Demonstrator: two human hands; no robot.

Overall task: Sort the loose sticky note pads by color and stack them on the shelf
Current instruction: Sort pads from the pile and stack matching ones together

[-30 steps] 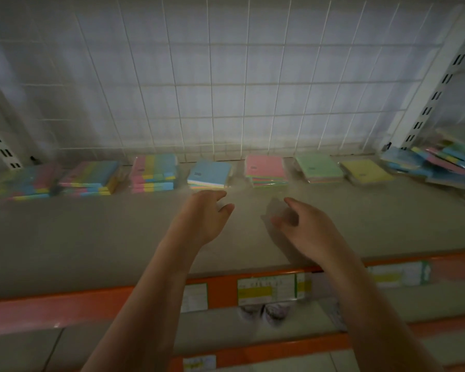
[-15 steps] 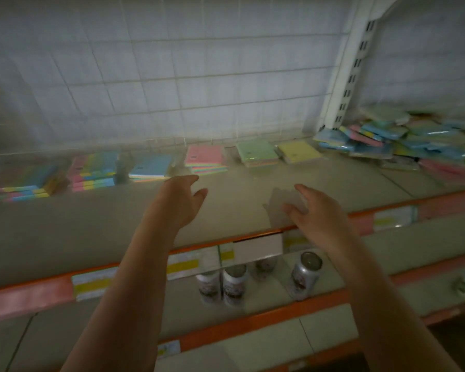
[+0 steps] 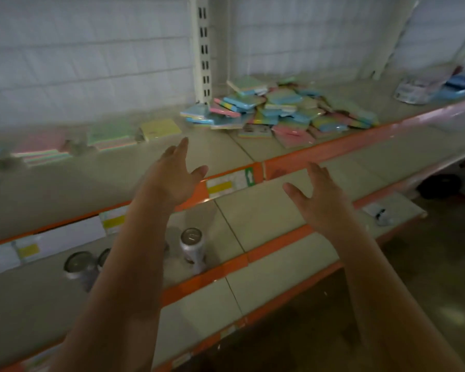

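Observation:
A jumbled heap of loose sticky note pads (image 3: 279, 111), blue, pink, green and yellow, lies on the top shelf (image 3: 212, 154) right of a white upright. Left of it stand sorted stacks: a yellow one (image 3: 160, 128), a green one (image 3: 110, 135) and a pink one (image 3: 42, 149), all blurred. My left hand (image 3: 175, 174) is stretched out over the shelf's front part, fingers straight, holding nothing. Lower and to the right, my right hand (image 3: 321, 196) hovers with spread fingers, also holding nothing. Both hands are well short of the heap.
A white slotted upright (image 3: 203, 49) divides the wire-grid back wall. Orange shelf edges carry price labels (image 3: 230, 182). Metal cans (image 3: 191, 245) stand on the shelf below. A clear plastic packet (image 3: 419, 87) lies at the top shelf's far right.
The view has swung right, so the loose heap now sits centre-right and the sorted stacks have slid left. Both hands have opened out and moved right, toward the heap.

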